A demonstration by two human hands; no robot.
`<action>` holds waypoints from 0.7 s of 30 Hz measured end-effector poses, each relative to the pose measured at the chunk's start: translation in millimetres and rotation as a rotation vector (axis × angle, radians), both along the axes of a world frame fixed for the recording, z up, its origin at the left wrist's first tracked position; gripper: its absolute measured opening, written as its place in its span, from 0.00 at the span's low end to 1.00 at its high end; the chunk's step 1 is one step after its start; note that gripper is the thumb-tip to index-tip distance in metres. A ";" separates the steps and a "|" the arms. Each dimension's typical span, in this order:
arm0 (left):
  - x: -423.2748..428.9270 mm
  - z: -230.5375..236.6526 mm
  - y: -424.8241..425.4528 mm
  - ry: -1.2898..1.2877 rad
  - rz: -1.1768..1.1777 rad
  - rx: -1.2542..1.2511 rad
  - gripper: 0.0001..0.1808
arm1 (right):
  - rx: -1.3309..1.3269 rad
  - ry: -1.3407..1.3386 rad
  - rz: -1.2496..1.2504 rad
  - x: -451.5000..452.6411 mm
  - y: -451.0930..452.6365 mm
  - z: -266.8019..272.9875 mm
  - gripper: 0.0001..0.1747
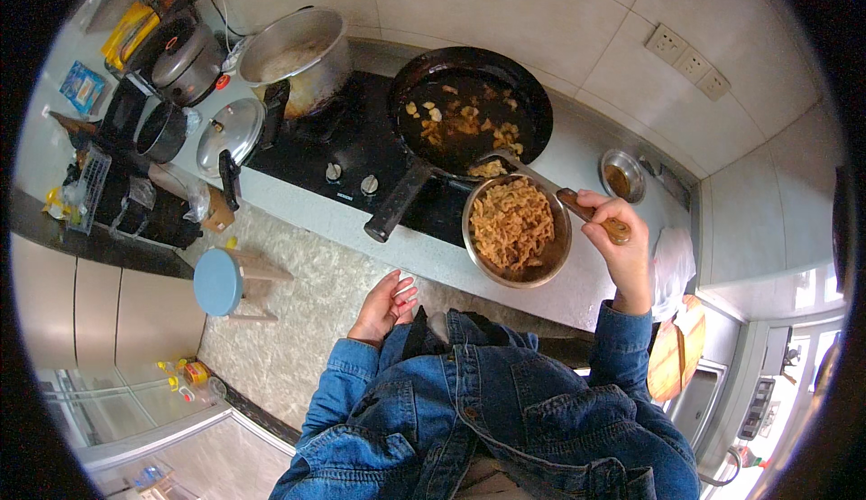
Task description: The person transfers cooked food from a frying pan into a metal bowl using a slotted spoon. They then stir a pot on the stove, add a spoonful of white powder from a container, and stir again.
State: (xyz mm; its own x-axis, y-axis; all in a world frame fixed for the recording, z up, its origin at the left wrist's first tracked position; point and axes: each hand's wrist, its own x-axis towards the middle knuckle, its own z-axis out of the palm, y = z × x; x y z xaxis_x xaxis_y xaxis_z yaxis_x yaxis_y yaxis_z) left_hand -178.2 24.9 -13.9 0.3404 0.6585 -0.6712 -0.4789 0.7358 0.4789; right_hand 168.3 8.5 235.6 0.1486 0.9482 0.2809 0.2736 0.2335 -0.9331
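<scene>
My right hand [619,246] grips the wooden handle of a metal spatula [538,176]. Its blade carries a few fried pieces between the near rim of a black wok [473,104] and a steel bowl [560,256]. Golden-brown fried strips [512,222] fill most of that bowl, which stands at the counter's front edge. Dark oil and scattered browned pieces [469,121] lie in the wok. Its black handle [399,202] points toward me. Empty, with fingers loosely apart, my left hand [387,307] hovers in front of my body, away from the cookware.
A large metal pot [298,60] sits on the black gas hob [304,155], beside a pressure cooker lid [231,136]. A small steel bowl [622,175] holds brown contents at the right. A blue-topped stool [218,282] stands on the floor, and a round wooden board [675,348] leans at right.
</scene>
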 end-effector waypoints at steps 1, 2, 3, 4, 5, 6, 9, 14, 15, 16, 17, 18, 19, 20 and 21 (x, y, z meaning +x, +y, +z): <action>0.6 -0.3 -0.2 -0.004 0.010 0.015 0.23 | -0.008 0.009 0.000 1.0 -0.8 1.7 0.10; 0.6 -0.6 -0.1 0.001 0.006 -0.002 0.23 | -0.012 0.011 -0.001 2.0 -1.6 3.1 0.10; 0.2 -0.9 -0.2 -0.002 0.005 -0.001 0.23 | -0.011 0.008 -0.002 2.8 -2.3 3.9 0.10; 0.1 -1.2 -0.4 -0.004 0.005 -0.001 0.23 | -0.010 0.010 0.003 3.7 -2.7 4.6 0.10; 0.5 -1.4 -0.4 -0.005 0.006 0.000 0.23 | -0.004 0.007 0.008 4.7 -2.9 5.4 0.10; 1.0 -1.4 -0.4 -0.006 0.008 0.001 0.24 | 0.005 -0.001 0.010 5.6 -3.2 5.9 0.10; 3.5 0.6 -0.8 0.008 0.011 -0.003 0.22 | 0.005 -0.003 0.010 8.0 -3.3 6.8 0.10; 7.1 5.5 0.9 0.015 0.013 -0.013 0.19 | 0.009 -0.028 0.011 12.3 -2.0 8.6 0.07; 7.0 5.8 0.9 0.014 0.011 -0.011 0.18 | 0.010 -0.038 0.016 13.3 -2.1 9.0 0.07; 6.8 5.6 0.9 0.017 0.017 0.002 0.18 | 0.015 -0.054 0.040 14.9 -1.1 10.0 0.08; 6.5 5.0 0.9 0.013 0.012 -0.010 0.18 | 0.021 -0.069 0.063 17.4 0.7 11.6 0.08; 6.2 4.3 1.1 0.013 0.013 -0.011 0.18 | 0.034 -0.088 0.086 19.6 3.2 13.3 0.09; 6.0 3.4 1.1 0.018 0.019 -0.008 0.19 | 0.025 -0.096 0.097 22.1 5.9 15.4 0.09; 6.1 2.3 1.3 0.000 0.012 -0.007 0.19 | 0.024 -0.107 0.107 25.3 9.5 18.5 0.09; 6.0 1.4 1.7 -0.013 0.011 -0.002 0.19 | 0.022 -0.122 0.113 27.6 14.2 21.2 0.09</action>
State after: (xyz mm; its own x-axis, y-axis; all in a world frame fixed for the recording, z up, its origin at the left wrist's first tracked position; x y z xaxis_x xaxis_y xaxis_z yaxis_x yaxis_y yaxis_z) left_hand -172.2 26.6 -12.5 0.3421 0.6610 -0.6678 -0.4931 0.7313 0.4713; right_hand 195.9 22.8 256.9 0.0046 0.9504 0.3109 0.3551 0.2891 -0.8890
